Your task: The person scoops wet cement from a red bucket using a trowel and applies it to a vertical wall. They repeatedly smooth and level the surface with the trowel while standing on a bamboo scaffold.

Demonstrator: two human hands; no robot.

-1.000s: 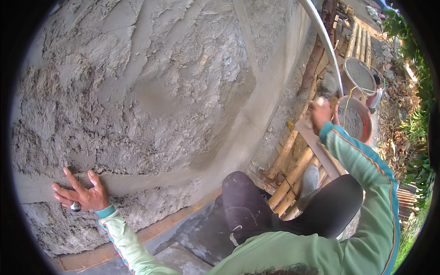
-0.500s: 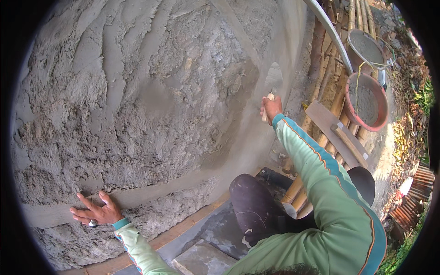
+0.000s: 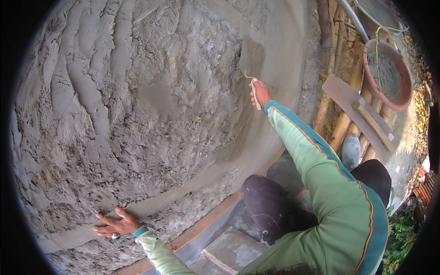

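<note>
Holds a trowel (image 3: 249, 59) in a firmly closed right grip (image 3: 261, 94), set over the edge between rough mortar (image 3: 169, 110) and a smooth band (image 3: 284, 68); rests an open, fingers-spread left grip (image 3: 120, 225) on the lower strip (image 3: 169, 197), grasping nothing. Appears to be spreading or smoothing mortar; likely calls next for a flat angle and steady, even pressure along that edge.

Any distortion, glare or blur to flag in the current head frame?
Head view: fisheye distortion slightly bows the brown plank at the wall's foot, and the corners go black; head view: sunlight brightens the ground at right, while the rough wall is softly lit; head view: a hazy patch blurs the wall left of centre, perhaps a lens smudge; the trowel looks fairly sharp.
</note>
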